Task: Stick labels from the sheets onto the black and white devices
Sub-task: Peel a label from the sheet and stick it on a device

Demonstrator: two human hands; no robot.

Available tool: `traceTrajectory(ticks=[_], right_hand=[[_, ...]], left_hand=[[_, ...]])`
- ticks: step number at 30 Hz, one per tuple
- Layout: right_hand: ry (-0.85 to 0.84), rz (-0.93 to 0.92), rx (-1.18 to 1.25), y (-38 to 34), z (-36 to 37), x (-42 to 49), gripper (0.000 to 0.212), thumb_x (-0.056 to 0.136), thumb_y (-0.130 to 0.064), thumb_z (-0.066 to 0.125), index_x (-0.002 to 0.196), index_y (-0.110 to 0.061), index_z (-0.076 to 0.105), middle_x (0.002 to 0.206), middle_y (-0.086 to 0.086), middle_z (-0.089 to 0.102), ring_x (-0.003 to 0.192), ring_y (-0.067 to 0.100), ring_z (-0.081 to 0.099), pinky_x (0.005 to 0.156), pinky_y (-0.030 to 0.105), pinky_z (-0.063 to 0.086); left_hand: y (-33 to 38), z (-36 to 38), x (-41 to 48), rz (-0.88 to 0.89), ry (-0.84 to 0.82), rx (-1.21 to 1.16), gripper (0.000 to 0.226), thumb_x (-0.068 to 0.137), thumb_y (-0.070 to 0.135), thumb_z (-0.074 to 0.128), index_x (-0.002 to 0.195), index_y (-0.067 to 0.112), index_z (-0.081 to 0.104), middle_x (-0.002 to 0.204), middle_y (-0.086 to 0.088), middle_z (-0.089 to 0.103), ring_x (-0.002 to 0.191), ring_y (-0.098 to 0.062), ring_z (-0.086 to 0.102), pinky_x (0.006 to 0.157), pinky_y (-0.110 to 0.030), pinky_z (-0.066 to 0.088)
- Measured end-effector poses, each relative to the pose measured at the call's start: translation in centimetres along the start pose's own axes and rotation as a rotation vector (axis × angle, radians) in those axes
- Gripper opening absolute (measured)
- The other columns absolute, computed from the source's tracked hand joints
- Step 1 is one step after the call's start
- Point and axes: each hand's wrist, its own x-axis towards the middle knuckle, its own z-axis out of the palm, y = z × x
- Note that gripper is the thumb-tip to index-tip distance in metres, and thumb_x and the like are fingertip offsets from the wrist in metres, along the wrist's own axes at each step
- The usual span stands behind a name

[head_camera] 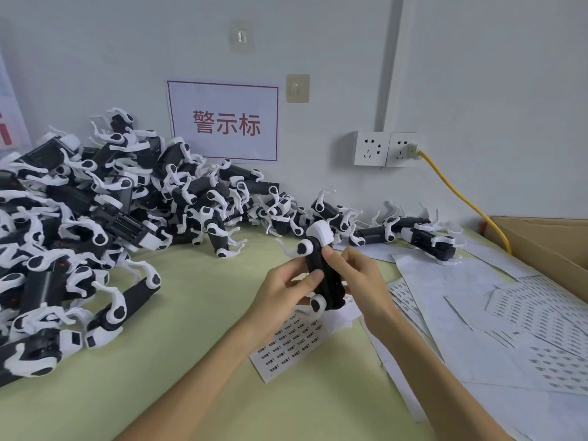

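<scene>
A black and white device (321,265) is held upright above the table, white head at the top. My left hand (283,291) grips its left side, thumb pressed on the black body. My right hand (359,281) holds the right side, with its fingertips on the upper part of the body. Below the hands lies a label sheet (286,342) printed with rows of small labels. More label sheets (541,316) spread over the right of the table. A big pile of the same devices (95,211) covers the left and back.
A few devices (426,237) lie at the back right by the wall. A yellow cable (464,198) runs from the wall socket (386,149) down behind a cardboard box (547,246) at the right edge. A sign (224,122) hangs on the wall.
</scene>
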Motion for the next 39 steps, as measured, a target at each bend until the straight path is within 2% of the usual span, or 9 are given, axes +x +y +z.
traceTrajectory(ticks=[6,9,13,18,22,27,31,36,39], right_hand=[[-0.187,0.131,0.251,0.0,-1.1,0.3,0.048,0.096,-0.043,0.064,0.099,0.005,0.057,0.095,0.009,0.064,0.089,0.025,0.058,0.083,0.037,0.044],[-0.176,0.112,0.244,0.0,-0.9,0.2,0.025,0.104,-0.028,0.054,0.097,-0.007,0.065,0.087,0.006,0.068,0.084,0.022,0.060,0.066,0.028,0.048],[-0.160,0.017,0.187,-0.1,-0.2,0.1,0.021,0.106,-0.027,0.052,0.103,-0.008,0.060,0.090,0.003,0.070,0.079,0.017,0.063,0.074,0.031,0.050],[-0.213,-0.037,-0.053,-0.1,-0.1,-0.2,0.019,0.103,-0.028,0.058,0.121,-0.024,0.062,0.113,-0.009,0.068,0.094,0.001,0.067,0.089,0.030,0.052],[-0.203,-0.041,-0.205,0.4,-0.2,-0.1,0.022,0.103,-0.034,0.056,0.124,-0.029,0.061,0.122,-0.007,0.066,0.109,0.011,0.065,0.096,0.032,0.051],[-0.389,0.039,-1.017,3.0,-0.8,0.5,0.078,0.091,-0.057,0.067,0.154,-0.030,0.031,0.157,-0.005,0.039,0.142,0.020,0.039,0.116,0.044,0.027],[-0.414,0.025,-0.944,3.6,-1.1,0.7,0.074,0.088,-0.053,0.072,0.149,-0.030,0.039,0.151,-0.005,0.046,0.135,0.017,0.045,0.111,0.038,0.035],[-0.344,-0.022,-0.796,2.8,-1.1,0.9,0.068,0.085,-0.033,0.080,0.145,-0.030,0.047,0.137,-0.006,0.057,0.121,0.015,0.055,0.098,0.032,0.046],[-0.238,-0.076,-0.645,2.0,-1.4,1.1,0.059,0.089,-0.027,0.076,0.142,-0.032,0.050,0.132,-0.005,0.062,0.114,0.015,0.061,0.089,0.029,0.048]], left_hand=[[0.2,-0.4,-0.3,-0.032,-0.086,-0.090,0.029,0.102,0.027,0.058,0.128,0.022,0.068,0.120,-0.008,0.074,0.110,-0.029,0.071,0.071,-0.024,0.056],[0.2,-0.6,-0.1,-0.050,-0.126,-0.163,0.036,0.100,0.032,0.057,0.133,0.022,0.065,0.126,-0.017,0.070,0.109,-0.039,0.066,0.068,-0.030,0.054],[0.1,-0.7,0.2,-0.065,-0.066,-0.302,0.034,0.100,0.037,0.059,0.131,0.030,0.068,0.123,-0.010,0.072,0.100,-0.022,0.067,0.074,-0.033,0.052],[0.0,-1.7,0.9,-0.130,0.163,-0.413,0.049,0.092,0.049,0.057,0.128,0.016,0.067,0.115,-0.016,0.075,0.103,-0.029,0.073,0.085,-0.035,0.056],[-0.4,-2.6,1.5,-0.219,0.332,-0.401,0.051,0.081,0.060,0.062,0.089,0.010,0.064,0.062,0.002,0.067,0.078,-0.019,0.066,0.069,-0.027,0.047],[-1.3,-3.5,1.8,-0.346,0.522,-0.355,0.045,0.090,0.053,0.070,0.111,0.014,0.070,0.101,-0.002,0.079,0.073,-0.014,0.067,0.067,-0.030,0.043],[-1.4,-3.2,1.6,-0.405,0.501,-0.411,0.046,0.086,0.050,0.074,0.112,0.012,0.073,0.109,-0.005,0.075,0.080,-0.018,0.063,0.062,-0.029,0.039],[-0.8,-3.2,1.7,-0.414,0.308,-0.499,0.031,0.085,0.053,0.069,0.077,0.026,0.081,0.090,0.002,0.077,0.075,-0.014,0.062,0.072,-0.031,0.041],[-0.5,-4.0,1.4,-0.381,0.212,-0.669,0.038,0.087,0.046,0.072,0.118,0.024,0.075,0.105,-0.003,0.072,0.089,-0.015,0.069,0.089,-0.034,0.050]])
